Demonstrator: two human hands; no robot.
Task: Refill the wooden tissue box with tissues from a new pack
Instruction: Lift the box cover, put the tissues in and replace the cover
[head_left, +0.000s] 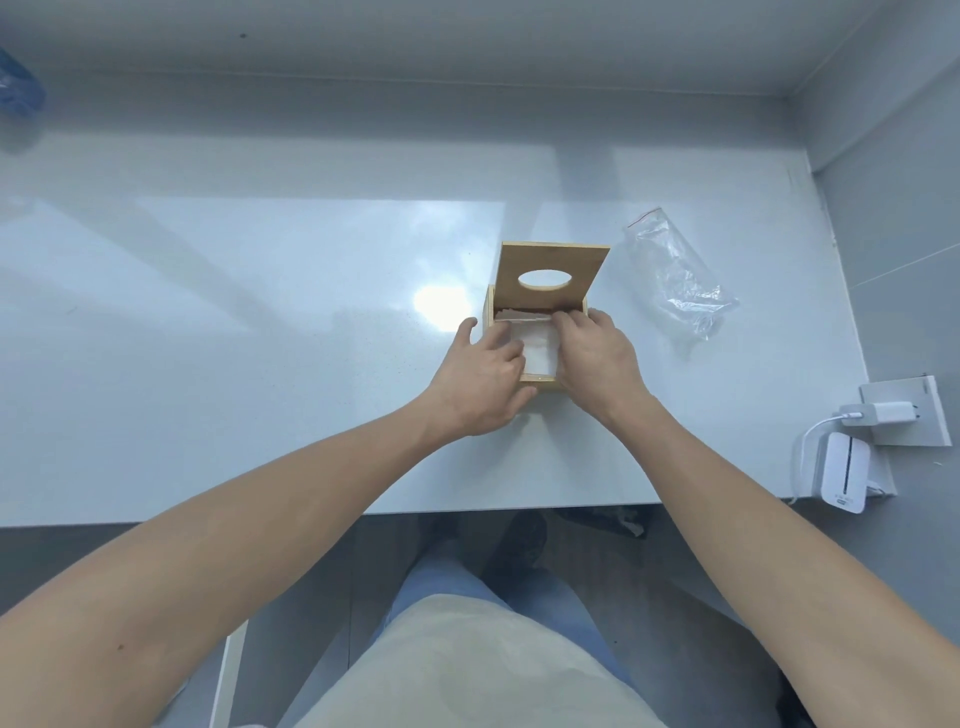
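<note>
1. while the lid (551, 275) stands tilted open at the far side, both hands press tissues (540, 353) into the box (540, 385), near the table's (260, 312) right middle.
2. left hand (480, 382) and right hand (595, 358): fingers bent onto the stack, gripping nothing firmly that i can tell.
3. next, i judge: seat the stack flat, then close the lid.
4. the wrapper (675, 275), far right, looks empty.

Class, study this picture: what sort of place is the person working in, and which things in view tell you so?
Probably a plain indoor work or utility room: a glossy white table set against grey walls, a wall socket with a white charger plugged in, and little else around.
</note>
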